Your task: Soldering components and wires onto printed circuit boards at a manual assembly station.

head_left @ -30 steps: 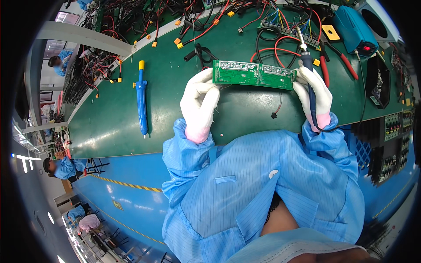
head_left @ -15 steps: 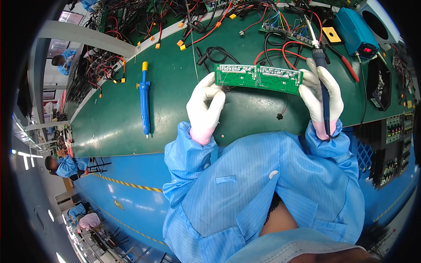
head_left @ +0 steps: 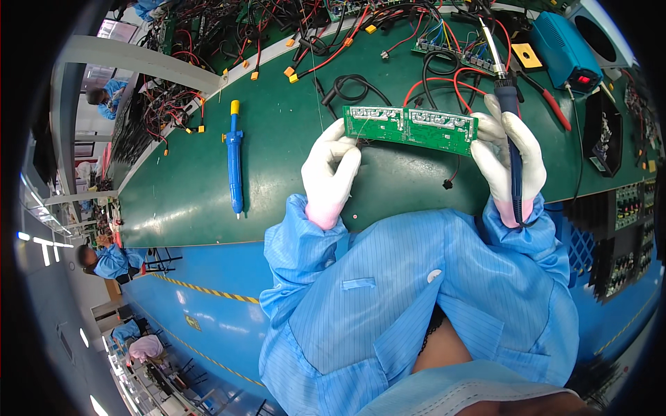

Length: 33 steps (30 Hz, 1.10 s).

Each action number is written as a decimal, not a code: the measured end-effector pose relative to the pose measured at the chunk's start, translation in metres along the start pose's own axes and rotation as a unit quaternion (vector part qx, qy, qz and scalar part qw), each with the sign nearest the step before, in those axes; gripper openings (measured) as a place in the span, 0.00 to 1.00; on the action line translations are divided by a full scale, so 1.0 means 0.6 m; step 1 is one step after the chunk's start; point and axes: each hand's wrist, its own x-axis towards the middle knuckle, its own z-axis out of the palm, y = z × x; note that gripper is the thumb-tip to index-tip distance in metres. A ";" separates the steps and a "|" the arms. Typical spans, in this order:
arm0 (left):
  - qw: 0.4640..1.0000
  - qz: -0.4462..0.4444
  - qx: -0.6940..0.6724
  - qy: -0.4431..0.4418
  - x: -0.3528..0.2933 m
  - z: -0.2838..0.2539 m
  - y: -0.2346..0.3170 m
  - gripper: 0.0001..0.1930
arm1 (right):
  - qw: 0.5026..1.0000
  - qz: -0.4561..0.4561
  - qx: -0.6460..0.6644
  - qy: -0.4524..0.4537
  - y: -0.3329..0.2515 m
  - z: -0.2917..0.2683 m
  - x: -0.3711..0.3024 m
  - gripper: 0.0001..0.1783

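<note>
Your left hand [head_left: 329,173] pinches the left end of the board [head_left: 411,132], thumb and fingers nearly together. Your right hand [head_left: 512,156] grips the other end just as narrowly and also holds the iron [head_left: 507,100], tip toward the far edge of the bench [head_left: 291,152]. The board is between your hands, above the bench. The pump [head_left: 234,163] lies left, the station [head_left: 565,55] near the far right corner.

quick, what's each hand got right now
Left hand: closed, holding the green circuit board by its left end.
Right hand: closed, holding the board's right end plus the soldering iron.
</note>
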 end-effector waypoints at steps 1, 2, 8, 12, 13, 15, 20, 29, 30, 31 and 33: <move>1.000 -0.002 -0.001 -0.002 0.000 0.000 0.000 0.02 | 1.000 0.002 0.012 0.001 -0.001 0.002 0.000 0.34; 1.000 -0.003 -0.003 -0.003 -0.001 0.000 0.001 0.02 | 1.000 0.005 0.024 0.003 -0.002 0.003 0.000 0.34; 1.000 -0.005 0.000 -0.004 -0.001 0.004 0.009 0.01 | 0.999 -0.007 0.036 -0.004 -0.003 0.003 0.001 0.34; 1.000 -0.018 -0.012 -0.013 -0.002 0.006 0.012 0.01 | 1.000 -0.018 -0.007 -0.008 0.005 -0.004 -0.005 0.34; 0.999 -0.023 -0.017 -0.016 -0.001 0.006 0.013 0.01 | 0.999 -0.022 -0.022 -0.009 0.006 -0.005 -0.005 0.34; 0.999 -0.020 -0.016 -0.018 -0.002 0.006 0.013 0.01 | 0.999 -0.023 -0.024 -0.010 0.005 -0.005 -0.006 0.34; 1.000 -0.010 -0.021 -0.020 -0.002 0.008 0.017 0.01 | 0.999 -0.027 -0.034 -0.008 0.001 -0.004 -0.005 0.34; 0.922 0.210 0.324 0.003 -0.010 0.033 0.073 0.02 | 0.998 0.006 0.011 0.065 0.019 0.003 -0.014 0.31; 0.923 0.217 0.314 -0.046 -0.009 0.043 0.089 0.03 | 0.998 0.007 0.010 0.063 0.022 0.002 -0.016 0.31; 0.923 0.216 0.316 -0.045 -0.012 0.052 0.088 0.03 | 0.998 0.006 0.012 0.062 0.023 0.003 -0.018 0.31; 0.925 0.234 0.283 -0.095 -0.018 0.072 0.083 0.03 | 0.998 0.005 0.014 0.058 0.025 0.004 -0.020 0.31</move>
